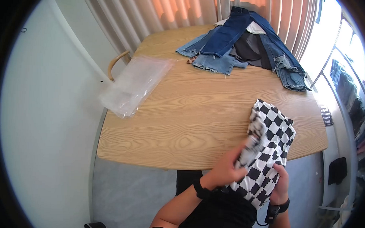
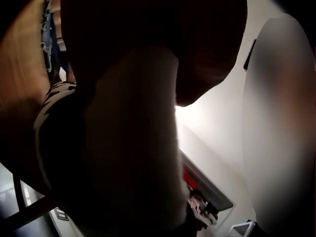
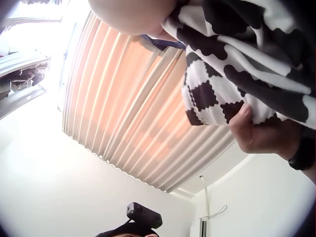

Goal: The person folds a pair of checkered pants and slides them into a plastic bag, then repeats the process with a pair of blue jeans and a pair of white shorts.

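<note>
A folded black-and-white checkered cloth garment (image 1: 272, 135) is held up at the front edge of the table, in front of the body. My left hand (image 1: 229, 168) grips its left edge, where the fabric blurs with motion. On the lower right side my right hand (image 1: 281, 184) holds it, thumb over the top face and fingers hidden beneath. The right wrist view shows the left hand (image 3: 261, 136) with its thumb pressed on the checkered fabric (image 3: 205, 94). In the left wrist view the hand is mostly a dark shape, with a strip of the garment (image 2: 47, 106) beside it.
Several pairs of jeans (image 1: 229, 33) lie heaped at the back right of the wooden table (image 1: 182, 130). Clear plastic bags (image 1: 137, 82) lie at its left edge, by a wooden chair (image 1: 114, 65). Curtains (image 1: 186, 13) hang behind, and a clothes rack (image 1: 344, 83) stands on the right.
</note>
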Motion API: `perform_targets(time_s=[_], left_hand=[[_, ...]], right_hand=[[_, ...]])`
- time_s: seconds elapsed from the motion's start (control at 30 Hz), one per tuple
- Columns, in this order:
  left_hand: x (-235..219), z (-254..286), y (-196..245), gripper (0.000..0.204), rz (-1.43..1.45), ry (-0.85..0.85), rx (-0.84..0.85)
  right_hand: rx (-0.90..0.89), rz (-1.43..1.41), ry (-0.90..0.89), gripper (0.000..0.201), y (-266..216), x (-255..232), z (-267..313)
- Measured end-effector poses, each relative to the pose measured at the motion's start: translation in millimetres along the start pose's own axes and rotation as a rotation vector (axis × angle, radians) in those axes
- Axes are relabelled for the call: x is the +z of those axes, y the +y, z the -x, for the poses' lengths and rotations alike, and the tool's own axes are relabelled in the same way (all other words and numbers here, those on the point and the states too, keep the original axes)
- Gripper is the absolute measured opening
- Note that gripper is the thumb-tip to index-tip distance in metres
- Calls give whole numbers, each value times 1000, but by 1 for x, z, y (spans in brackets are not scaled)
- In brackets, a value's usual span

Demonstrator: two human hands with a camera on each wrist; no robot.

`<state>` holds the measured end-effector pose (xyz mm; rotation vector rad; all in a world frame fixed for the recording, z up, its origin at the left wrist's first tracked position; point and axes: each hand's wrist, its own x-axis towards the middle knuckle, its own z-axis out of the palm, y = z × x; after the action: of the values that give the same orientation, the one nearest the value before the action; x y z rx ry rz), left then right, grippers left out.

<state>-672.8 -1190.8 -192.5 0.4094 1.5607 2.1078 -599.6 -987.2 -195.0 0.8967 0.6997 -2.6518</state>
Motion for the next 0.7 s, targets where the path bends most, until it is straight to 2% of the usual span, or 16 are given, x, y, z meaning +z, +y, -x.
perform_targets(time_s=[0.07,0.13,0.17,0.2,0.23,0.27,0.33,0.37,0.4,0.43,0.5,0.53,0.6,0.63,0.67,0.7], left_hand=[[12,-7,21,69,-397,-242,258],[33,8,17,70,-515,-434,202],[40,13,16,71,-512,-507,172],[44,17,24,70,-589,-588,23],[45,20,26,68,-590,-616,28],[43,23,27,66,-592,-645,31],[21,23,36,59,-391,-816,5],[1,17,50,56,-420,-860,-16],[-20,13,74,48,-417,-708,-131],[-46,7,86,43,-622,-484,-296],[-115,-16,108,33,-807,29,-198],[-171,-37,96,30,-1002,323,-195],[-324,-49,69,34,-965,514,-27],[-378,-39,68,35,-1544,495,66],[-435,-35,64,40,-1574,382,-53],[-445,-33,65,45,-1441,437,-162]], right_hand=[[-30,-88,-66,47,-1,23,6],[-12,-120,-97,47,3,-15,17],[-508,573,-151,46,12,-28,25],[-999,1270,-180,46,20,-40,31],[-668,854,-350,48,16,-44,34],[-684,849,-348,48,15,-59,29],[-418,861,-175,44,18,-91,16],[83,75,53,41,6,-16,28],[73,75,55,41,7,-11,26],[20,195,56,39,6,-10,26],[-17,352,92,37,3,-24,26],[-51,372,86,35,1,-16,26],[11,345,14,34,-5,-29,24],[-29,536,57,39,-5,-45,31],[34,519,52,45,-10,-38,23],[-9,566,21,49,-13,-41,18]])
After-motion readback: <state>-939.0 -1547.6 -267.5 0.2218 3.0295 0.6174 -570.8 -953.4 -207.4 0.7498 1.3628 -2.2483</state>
